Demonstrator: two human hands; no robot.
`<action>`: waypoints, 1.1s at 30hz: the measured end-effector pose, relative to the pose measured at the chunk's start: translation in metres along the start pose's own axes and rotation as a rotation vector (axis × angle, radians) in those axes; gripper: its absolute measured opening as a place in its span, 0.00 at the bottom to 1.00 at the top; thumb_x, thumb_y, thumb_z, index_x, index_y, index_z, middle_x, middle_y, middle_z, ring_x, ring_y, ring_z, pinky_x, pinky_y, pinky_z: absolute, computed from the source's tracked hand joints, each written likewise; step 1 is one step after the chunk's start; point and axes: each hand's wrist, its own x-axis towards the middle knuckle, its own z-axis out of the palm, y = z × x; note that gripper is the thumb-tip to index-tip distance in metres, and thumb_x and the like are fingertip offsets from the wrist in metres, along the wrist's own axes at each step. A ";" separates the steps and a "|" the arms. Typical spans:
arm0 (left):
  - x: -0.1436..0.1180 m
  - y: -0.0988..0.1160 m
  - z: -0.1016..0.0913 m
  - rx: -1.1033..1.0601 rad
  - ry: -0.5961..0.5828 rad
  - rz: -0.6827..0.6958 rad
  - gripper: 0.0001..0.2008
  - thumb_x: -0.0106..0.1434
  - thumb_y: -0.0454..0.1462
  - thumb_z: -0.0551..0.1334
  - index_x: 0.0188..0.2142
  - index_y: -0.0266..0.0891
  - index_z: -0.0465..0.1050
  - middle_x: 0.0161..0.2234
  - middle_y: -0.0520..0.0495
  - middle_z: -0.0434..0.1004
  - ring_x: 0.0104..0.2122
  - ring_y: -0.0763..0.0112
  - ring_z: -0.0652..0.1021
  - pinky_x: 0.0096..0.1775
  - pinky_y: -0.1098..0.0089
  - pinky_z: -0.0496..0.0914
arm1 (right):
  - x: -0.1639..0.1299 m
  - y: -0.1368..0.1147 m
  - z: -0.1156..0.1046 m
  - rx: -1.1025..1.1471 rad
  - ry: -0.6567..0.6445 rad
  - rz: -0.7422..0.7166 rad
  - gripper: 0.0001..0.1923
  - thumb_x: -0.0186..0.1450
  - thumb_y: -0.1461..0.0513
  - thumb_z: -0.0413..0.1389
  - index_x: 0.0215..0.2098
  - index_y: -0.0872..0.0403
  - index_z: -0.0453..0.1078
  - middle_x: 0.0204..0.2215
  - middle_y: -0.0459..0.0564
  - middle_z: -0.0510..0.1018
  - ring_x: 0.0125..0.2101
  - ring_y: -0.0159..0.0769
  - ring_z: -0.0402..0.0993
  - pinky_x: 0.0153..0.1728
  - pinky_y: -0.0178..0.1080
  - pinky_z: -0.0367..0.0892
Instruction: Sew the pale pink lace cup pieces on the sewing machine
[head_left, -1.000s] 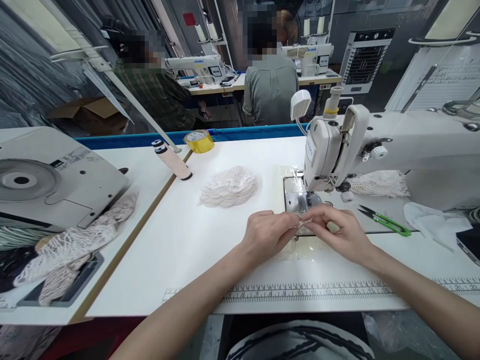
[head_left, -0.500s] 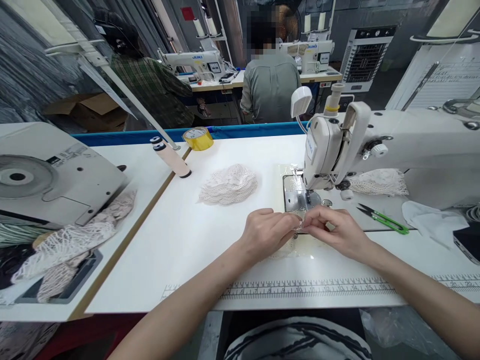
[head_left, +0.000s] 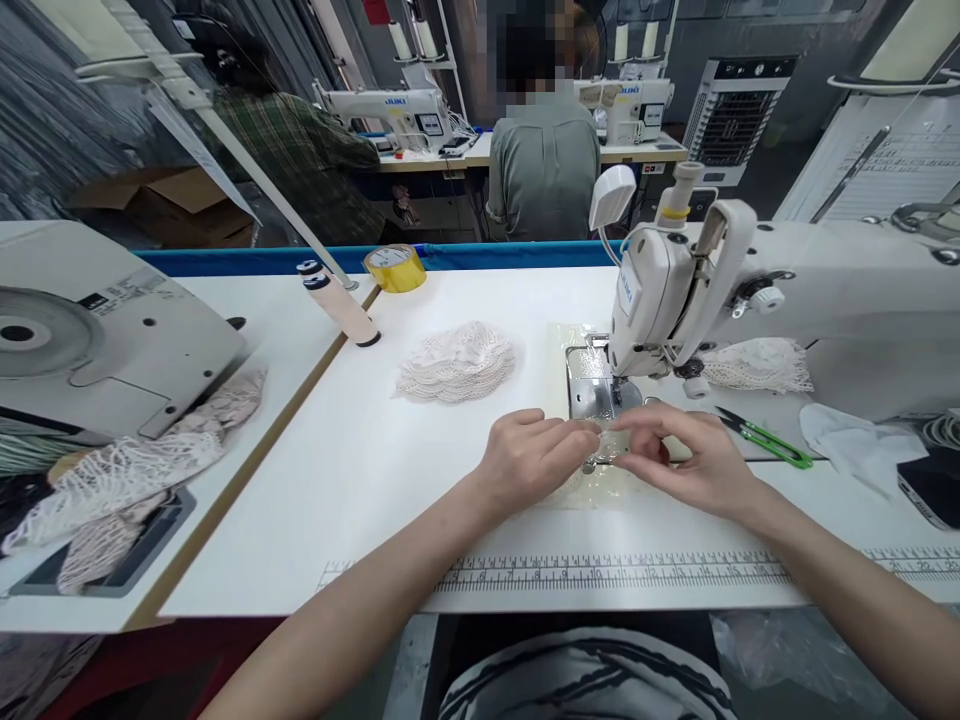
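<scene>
Both hands by sewing machine (head_left: 652, 290): L hand (head_left: 532, 455) pinched, prob. on a bit of lace, hard to see; R hand (head_left: 694, 455) thumb & index parted. Looks midway: loose lace pile (head_left: 455, 365) L of machine, second pile (head_left: 761, 366) under its arm.

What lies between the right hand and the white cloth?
In the head view, green snips lie between the right hand and white cloth.

One left hand (head_left: 532, 458) and one right hand (head_left: 690, 458) can be counted, with one near sewing machine (head_left: 667, 285) and two far sewing machines (head_left: 411, 118). One tape roll (head_left: 397, 272), one pair of green snips (head_left: 776, 447), one cardboard box (head_left: 180, 200), one air cooler (head_left: 731, 120) and two co-workers (head_left: 544, 165) are also seen.
</scene>
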 end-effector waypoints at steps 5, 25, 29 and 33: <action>0.002 0.002 -0.001 0.026 -0.011 0.014 0.07 0.61 0.28 0.59 0.30 0.38 0.63 0.28 0.57 0.80 0.19 0.83 0.71 0.19 0.74 0.54 | 0.002 0.003 0.006 -0.084 0.025 -0.030 0.08 0.64 0.63 0.57 0.42 0.52 0.72 0.22 0.42 0.70 0.19 0.26 0.61 0.21 0.32 0.60; -0.001 -0.004 -0.001 0.019 0.020 -0.137 0.04 0.64 0.31 0.58 0.32 0.39 0.66 0.24 0.59 0.78 0.17 0.83 0.71 0.21 0.76 0.59 | 0.001 -0.011 -0.003 0.246 -0.349 0.199 0.07 0.64 0.59 0.57 0.32 0.54 0.73 0.25 0.46 0.75 0.23 0.28 0.67 0.23 0.32 0.63; -0.001 -0.004 0.000 -0.118 0.041 -0.345 0.03 0.63 0.36 0.62 0.36 0.39 0.69 0.25 0.57 0.78 0.19 0.81 0.74 0.22 0.78 0.64 | -0.001 -0.013 -0.013 0.432 -0.914 0.424 0.08 0.64 0.58 0.57 0.34 0.55 0.75 0.24 0.45 0.76 0.21 0.27 0.68 0.21 0.30 0.62; 0.003 0.000 -0.003 -0.398 0.025 -0.590 0.07 0.62 0.37 0.64 0.37 0.39 0.68 0.32 0.53 0.79 0.31 0.77 0.80 0.31 0.78 0.73 | 0.001 -0.012 -0.025 0.423 -1.112 0.567 0.11 0.63 0.56 0.58 0.30 0.55 0.76 0.17 0.43 0.72 0.16 0.25 0.65 0.19 0.29 0.61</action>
